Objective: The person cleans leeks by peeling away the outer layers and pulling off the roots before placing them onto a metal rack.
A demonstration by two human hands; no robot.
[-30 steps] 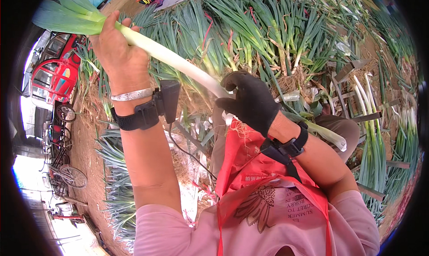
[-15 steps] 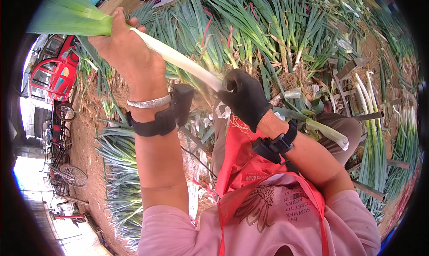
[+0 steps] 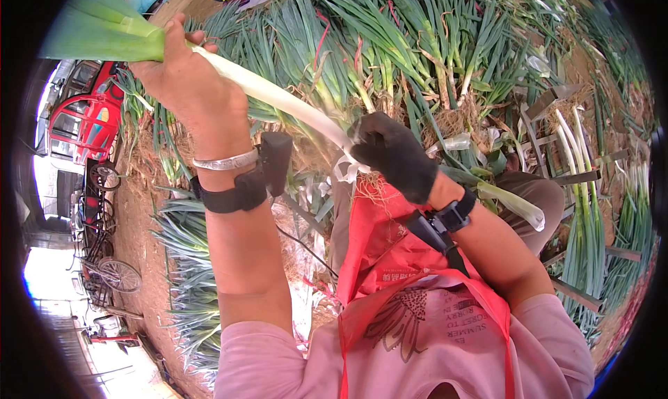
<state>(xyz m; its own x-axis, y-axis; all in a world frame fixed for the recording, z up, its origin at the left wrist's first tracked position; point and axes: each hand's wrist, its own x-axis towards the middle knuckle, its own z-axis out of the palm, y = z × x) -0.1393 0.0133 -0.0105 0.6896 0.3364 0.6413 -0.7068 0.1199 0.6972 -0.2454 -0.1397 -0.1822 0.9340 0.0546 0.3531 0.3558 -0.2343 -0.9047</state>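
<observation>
A long leek (image 3: pixel 278 98) slants across the space in front of me, its green leaves fanning out at the upper left. My left hand (image 3: pixel 191 85), bare, is wrapped round the upper shank, just below the leaves. At the lower, root end my right hand (image 3: pixel 396 155), in a black glove, is closed on the leek. Thin whitish strips of peel (image 3: pixel 346 168) hang by the gloved fingers, and stringy roots (image 3: pixel 372 189) show below them. The gloved fingertips are partly hidden. Another leek (image 3: pixel 511 205) lies by my right forearm, over my leg.
Bundles of leeks (image 3: pixel 390 44) spread across the far side, some tied red. More leeks (image 3: pixel 188 280) lie at left. On the right, leeks (image 3: pixel 577 190) rest across a metal frame (image 3: pixel 576 294). A red vehicle (image 3: pixel 87 117) and a bicycle (image 3: pixel 118 275) stand at far left.
My right hand has moved slightly right and down along the root end, and peel strips now show more plainly beside it. My left hand has shifted slightly left with the leek.
</observation>
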